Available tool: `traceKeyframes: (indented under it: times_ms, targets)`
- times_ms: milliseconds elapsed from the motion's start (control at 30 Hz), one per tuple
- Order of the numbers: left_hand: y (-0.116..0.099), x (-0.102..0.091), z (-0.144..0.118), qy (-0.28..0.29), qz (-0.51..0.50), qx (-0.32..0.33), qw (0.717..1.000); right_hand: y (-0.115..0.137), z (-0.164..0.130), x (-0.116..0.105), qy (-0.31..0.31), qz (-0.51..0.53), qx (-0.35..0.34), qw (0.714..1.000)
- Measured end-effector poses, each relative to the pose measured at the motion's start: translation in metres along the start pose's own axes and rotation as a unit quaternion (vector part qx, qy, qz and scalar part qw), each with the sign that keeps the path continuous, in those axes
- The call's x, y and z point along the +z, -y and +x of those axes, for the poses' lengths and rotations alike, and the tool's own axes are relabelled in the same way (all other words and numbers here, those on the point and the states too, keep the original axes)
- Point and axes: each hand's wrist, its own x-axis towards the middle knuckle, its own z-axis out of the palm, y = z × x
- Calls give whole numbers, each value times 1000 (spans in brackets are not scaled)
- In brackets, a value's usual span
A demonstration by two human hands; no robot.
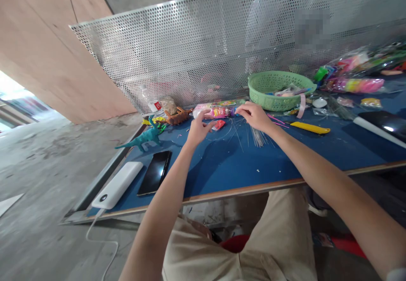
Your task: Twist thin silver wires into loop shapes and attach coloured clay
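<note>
Wires [258,138], thin and silvery, are lying fanned on the blue desk [222,167] under my right hand [253,115]; its grip's pressing together, on what I can't tell. My left hand [199,129] is hanging spread by a small red piece [218,124]. Sideways pulling could be tangling strands; a green plastic basket [266,98] is crowding behind.
</note>
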Motion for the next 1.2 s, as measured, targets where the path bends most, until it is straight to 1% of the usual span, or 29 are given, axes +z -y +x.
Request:
traceKeyframes:
  times_ms: [67, 133, 200, 233, 267, 367, 400, 467, 567, 700, 800, 900, 967, 1067, 1133, 1200]
  targets:
    - [-2, 1, -3, 52, 72, 20, 996, 1, -1, 3, 24, 5, -8, 1000]
    - [-6, 2, -5, 95, 129, 48, 986, 2, -3, 7, 52, 13, -19, 998]
    - [-12, 3, -8, 122, 176, 79, 974, 4, -4, 10, 75, 18, -24, 997]
    - [-16, 3, -9, 125, 201, 92, 967, 4, -5, 11, 82, 20, -25, 996]
    - [-20, 3, -10, 117, 230, 101, 961, 5, -5, 12, 85, 21, -25, 996]
    - [-32, 0, -12, 62, 310, 121, 941, 8, -6, 12, 87, 27, -25, 995]
    - [-35, -2, -11, 52, 326, 130, 935, 9, -6, 12, 88, 29, -26, 995]
    - [-38, -4, -11, 51, 342, 145, 927, 13, -6, 12, 91, 33, -29, 995]
    - [-37, -5, -10, 60, 344, 147, 926, 20, -6, 11, 90, 46, -27, 995]
    - [-31, -2, -9, 42, 308, 129, 942, 28, -6, 11, 69, 91, 2, 993]
    - [-26, 0, -7, 38, 226, 130, 965, 29, -7, 10, 72, 148, 36, 986]
    - [-24, 2, -6, 51, 141, 131, 980, 25, -8, 9, 89, 154, 46, 983]
    - [-23, 4, -6, 72, 119, 132, 981, 21, -8, 7, 111, 139, 29, 984]
    - [-23, 6, -7, 106, 124, 144, 976, 15, -8, 5, 151, 130, -3, 980]
    - [-24, 6, -8, 111, 134, 152, 973, 13, -8, 4, 164, 127, -9, 978]
    - [-26, 6, -9, 110, 143, 160, 970, 13, -8, 3, 173, 116, 0, 978]
